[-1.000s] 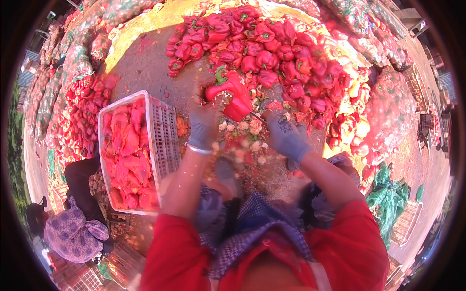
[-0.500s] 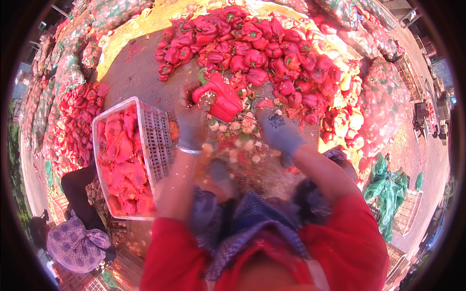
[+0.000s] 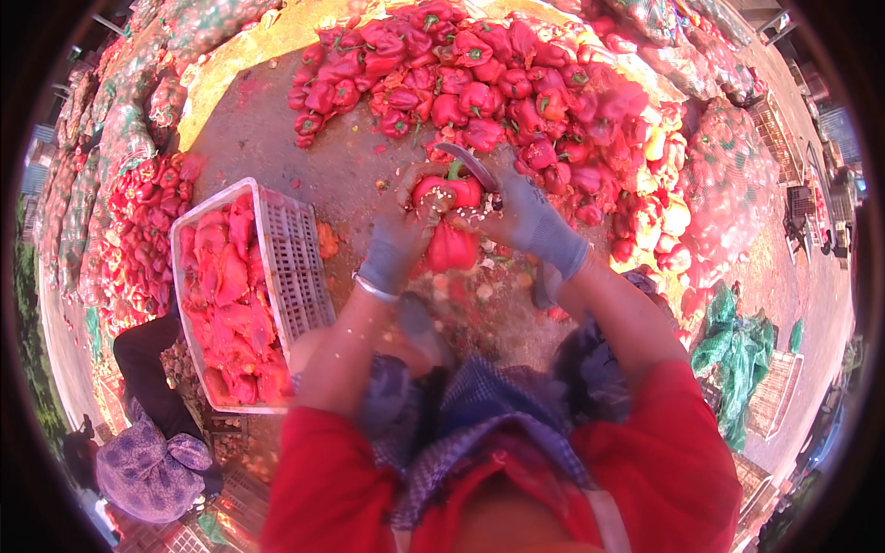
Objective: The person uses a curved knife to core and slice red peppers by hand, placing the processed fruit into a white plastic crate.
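In front of me a red bell pepper (image 3: 452, 249) is being pulled open between my two gloved hands, its green-stemmed top (image 3: 464, 191) parted from its body and pale seeds showing at the gap. My left hand (image 3: 398, 229) wears a stained grey glove and is closed around the pepper's left side. My right hand (image 3: 533, 219), also gloved, grips a knife (image 3: 468, 164) whose curved blade points up and to the left, above the stem. Its fingers also press on the pepper's right side. The knife's handle is mostly hidden by that hand.
At my left stands a white plastic crate (image 3: 304, 249) filled with cut red pepper pieces (image 3: 230, 295). A large heap of whole red peppers (image 3: 489, 88) lies ahead. Full mesh sacks (image 3: 728, 175) line both sides. Green netting (image 3: 733, 355) lies at right; another person (image 3: 152, 461) is at lower left.
The pepper has turned stem-up and is now opened at the top. My right hand has moved up and inward onto it, and the knife blade now points upward.
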The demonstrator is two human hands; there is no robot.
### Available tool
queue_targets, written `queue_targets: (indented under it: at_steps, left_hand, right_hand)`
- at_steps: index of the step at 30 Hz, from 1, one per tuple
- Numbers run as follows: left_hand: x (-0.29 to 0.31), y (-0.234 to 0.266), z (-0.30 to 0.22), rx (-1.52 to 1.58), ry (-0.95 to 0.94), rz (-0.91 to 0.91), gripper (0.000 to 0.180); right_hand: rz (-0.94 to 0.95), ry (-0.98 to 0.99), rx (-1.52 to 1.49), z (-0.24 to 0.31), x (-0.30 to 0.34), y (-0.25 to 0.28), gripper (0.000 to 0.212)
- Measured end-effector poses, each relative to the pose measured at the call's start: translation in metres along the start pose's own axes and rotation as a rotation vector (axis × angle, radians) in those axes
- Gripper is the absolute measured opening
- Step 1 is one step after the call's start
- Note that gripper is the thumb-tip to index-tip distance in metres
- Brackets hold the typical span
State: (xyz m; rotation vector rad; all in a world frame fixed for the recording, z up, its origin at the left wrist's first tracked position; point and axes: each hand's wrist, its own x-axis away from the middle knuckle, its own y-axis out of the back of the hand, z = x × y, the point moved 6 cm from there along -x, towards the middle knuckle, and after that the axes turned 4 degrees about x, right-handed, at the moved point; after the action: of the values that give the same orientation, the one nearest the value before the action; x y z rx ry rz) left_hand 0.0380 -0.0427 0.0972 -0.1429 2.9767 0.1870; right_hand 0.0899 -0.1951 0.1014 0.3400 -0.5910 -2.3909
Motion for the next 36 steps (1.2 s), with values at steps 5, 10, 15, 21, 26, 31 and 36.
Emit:
queue_targets:
  at_steps: [5, 10, 15, 21, 26, 31, 36]
  left_hand:
    - [0.006, -0.002, 0.005, 0.252, 0.050, 0.052, 0.039]
    - [0.010, -0.005, 0.004, 0.527, 0.177, 0.096, 0.043]
    - [0.008, -0.010, 0.009, 0.588, 0.205, 0.109, 0.055]
    - [0.007, -0.010, -0.002, -0.008, -0.060, 0.008, 0.048]
    - [0.006, 0.005, 0.013, 0.105, -0.037, -0.105, 0.040]
    - [0.008, 0.022, 0.010, 0.025, -0.054, -0.235, 0.028]
    - [0.015, 0.041, 0.031, 0.130, -0.028, -0.396, 0.026]
  right_hand:
    - [-0.004, -0.080, -0.089, 0.010, 0.007, 0.008, 0.054]
    - [-0.049, -0.085, -0.247, -0.002, 0.011, 0.008, 0.044]
    - [-0.053, -0.313, -0.057, -0.019, 0.012, 0.005, 0.054]
    - [-0.193, -0.049, -0.024, -0.001, -0.001, -0.001, 0.067]
    - [-0.175, -0.098, 0.029, -0.006, -0.003, -0.007, 0.055]
    - [-0.249, -0.035, 0.137, 0.001, -0.006, -0.016, 0.042]
    - [-0.180, -0.044, 0.095, 0.040, -0.011, -0.028, 0.041]
